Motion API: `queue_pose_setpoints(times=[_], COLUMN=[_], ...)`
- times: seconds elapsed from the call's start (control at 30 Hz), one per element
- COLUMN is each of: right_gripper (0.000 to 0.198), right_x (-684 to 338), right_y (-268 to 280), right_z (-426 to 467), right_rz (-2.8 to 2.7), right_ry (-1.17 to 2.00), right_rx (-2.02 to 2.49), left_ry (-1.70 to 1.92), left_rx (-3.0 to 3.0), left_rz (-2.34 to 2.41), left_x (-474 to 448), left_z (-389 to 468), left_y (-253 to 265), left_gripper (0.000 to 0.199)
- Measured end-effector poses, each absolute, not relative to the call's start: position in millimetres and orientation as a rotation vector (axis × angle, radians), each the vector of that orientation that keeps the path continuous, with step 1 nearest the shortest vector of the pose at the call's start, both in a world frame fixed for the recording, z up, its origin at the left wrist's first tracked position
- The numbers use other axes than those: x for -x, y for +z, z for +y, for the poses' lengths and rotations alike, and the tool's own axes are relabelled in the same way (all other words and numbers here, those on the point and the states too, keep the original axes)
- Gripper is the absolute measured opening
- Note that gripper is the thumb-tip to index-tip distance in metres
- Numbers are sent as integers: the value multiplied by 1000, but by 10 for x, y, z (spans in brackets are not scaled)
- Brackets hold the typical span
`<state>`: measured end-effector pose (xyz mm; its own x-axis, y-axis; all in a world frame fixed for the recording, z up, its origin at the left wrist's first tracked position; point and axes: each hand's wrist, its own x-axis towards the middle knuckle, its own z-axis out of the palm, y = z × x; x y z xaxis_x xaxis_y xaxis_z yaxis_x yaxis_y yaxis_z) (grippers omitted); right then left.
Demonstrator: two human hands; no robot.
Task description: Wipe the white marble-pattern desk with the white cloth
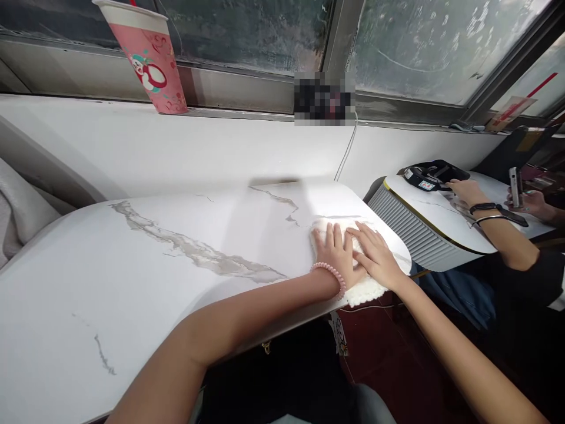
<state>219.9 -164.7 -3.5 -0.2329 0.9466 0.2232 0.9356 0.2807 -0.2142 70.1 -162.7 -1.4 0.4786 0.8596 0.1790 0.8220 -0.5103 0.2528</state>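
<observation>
A fluffy white cloth [366,293] lies at the right end of the white marble-patterned table [145,282], with its scalloped edge hanging over the front. My left hand [336,252] rests palm down on the cloth, fingers stretched and apart, a pink beaded bracelet [331,274] round the wrist. Beside it my right hand [378,257] also lies flat on the cloth with its fingers extended. The two hands touch or nearly touch at the thumbs. Most of the cloth's middle is hidden beneath them.
A pink paper cup [154,68] stands on the window ledge at upper left. A white cable [348,150] runs down the wall behind the table. To the right, another person's hand [468,191] is by a black device [435,175] on a second table [435,221].
</observation>
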Motion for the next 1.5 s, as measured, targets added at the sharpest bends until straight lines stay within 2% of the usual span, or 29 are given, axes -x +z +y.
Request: queue_pose_setpoints(times=[0.23,0.37,1.0,1.33,1.5], right_gripper=[48,46,38,35,41], right_x=[-1677,-1468,-725,-417,-320], right_y=[-17,-4,-117,-60,-26], right_z=[-1713,-1591,74,424,397], right_rz=[-2265,-2261,-2039,-1985,-2042], right_ry=[89,90,125,231,264], right_rx=[1686,1661,1595,1563,1626], left_ry=[263,307,367,499,456], left_rx=[-2590,-2569,-2489,-2450,-2442], left_rz=[1466,1471,1622,1747,1789], left_x=[-217,-30,637,843,899], left_z=[-1693,-1605,-54,280,247], left_y=[24,9,-10,-82,-51], left_gripper=[79,76,64,57,58])
